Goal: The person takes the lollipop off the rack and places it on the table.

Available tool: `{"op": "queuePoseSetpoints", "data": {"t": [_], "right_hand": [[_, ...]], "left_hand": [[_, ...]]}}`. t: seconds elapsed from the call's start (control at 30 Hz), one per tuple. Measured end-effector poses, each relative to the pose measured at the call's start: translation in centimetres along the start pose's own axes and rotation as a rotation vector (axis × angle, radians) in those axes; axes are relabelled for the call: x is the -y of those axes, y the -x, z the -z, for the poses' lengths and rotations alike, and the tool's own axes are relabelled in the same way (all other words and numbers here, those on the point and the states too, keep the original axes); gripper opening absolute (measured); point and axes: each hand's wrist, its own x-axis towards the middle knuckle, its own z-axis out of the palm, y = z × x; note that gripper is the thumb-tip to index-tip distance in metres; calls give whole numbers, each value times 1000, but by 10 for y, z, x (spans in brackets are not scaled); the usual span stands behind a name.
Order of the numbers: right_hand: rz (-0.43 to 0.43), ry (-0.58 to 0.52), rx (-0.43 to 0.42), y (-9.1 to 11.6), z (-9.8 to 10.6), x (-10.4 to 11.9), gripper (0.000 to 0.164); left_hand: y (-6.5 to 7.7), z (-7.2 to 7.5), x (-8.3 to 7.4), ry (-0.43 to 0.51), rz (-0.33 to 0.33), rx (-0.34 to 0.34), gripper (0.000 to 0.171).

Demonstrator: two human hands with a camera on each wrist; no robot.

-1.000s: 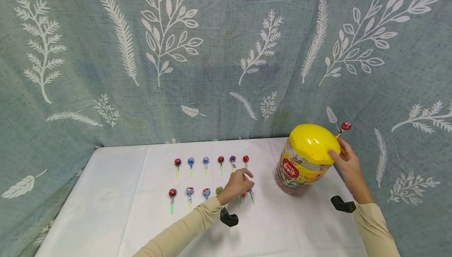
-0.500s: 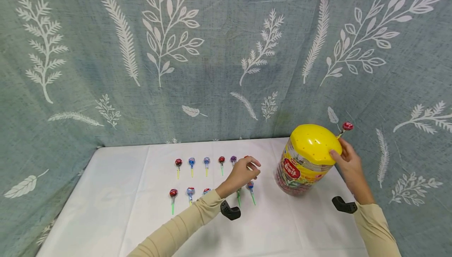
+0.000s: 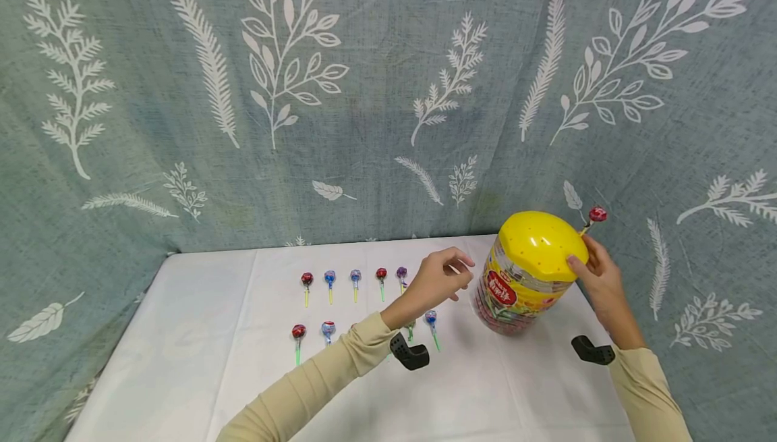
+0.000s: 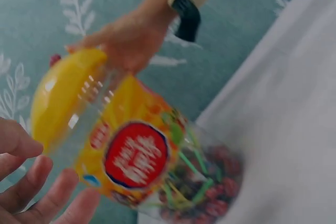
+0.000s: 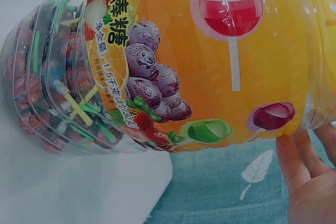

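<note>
A clear lollipop jar (image 3: 516, 297) with a yellow lid (image 3: 540, 246) stands at the table's right side, partly filled with wrapped lollipops (image 4: 215, 187). My right hand (image 3: 603, 287) grips the lid's edge, thumb on top and fingers behind. Beside those fingers a red lollipop (image 3: 597, 214) sticks up from the lid's far edge. My left hand (image 3: 434, 283), fingers loosely curved and holding nothing, hovers left of the jar. In the left wrist view its fingertips (image 4: 63, 182) overlap the jar near the label. The left arm hides part of the lollipop rows.
Two rows of lollipops lie on the white tablecloth (image 3: 182, 334): a back row with a purple lollipop (image 3: 401, 272) at its visible right end, and a front row with a blue lollipop (image 3: 431, 318) at its right end. A leaf-patterned curtain (image 3: 376, 125) hangs behind the table.
My left hand has moved right and slightly up, from above the lollipop rows to beside the jar. The right hand keeps its grip on the lid, and the jar stays put.
</note>
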Motion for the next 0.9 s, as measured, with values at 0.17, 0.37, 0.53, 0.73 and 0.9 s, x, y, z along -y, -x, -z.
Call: {"op": "queuePoseSetpoints", "data": {"t": [0.17, 0.37, 0.53, 0.73, 0.9], "right_hand": [[-7, 1, 0, -1, 0, 1, 67], [-7, 16, -5, -1, 1, 0, 67], [2, 6, -6, -1, 1, 1, 67], [-20, 4, 2, -1, 1, 3, 67], [-41, -35, 8, -1, 0, 1, 68]], "left_hand": [[-10, -4, -19, 3, -50, 10, 14], [-22, -9, -35, 19, -114, 24, 19], [-34, -14, -46, 16, -167, 26, 21], [-48, -22, -57, -39, -215, 19, 20], [-63, -32, -66, -38, -200, 16, 19]]}}
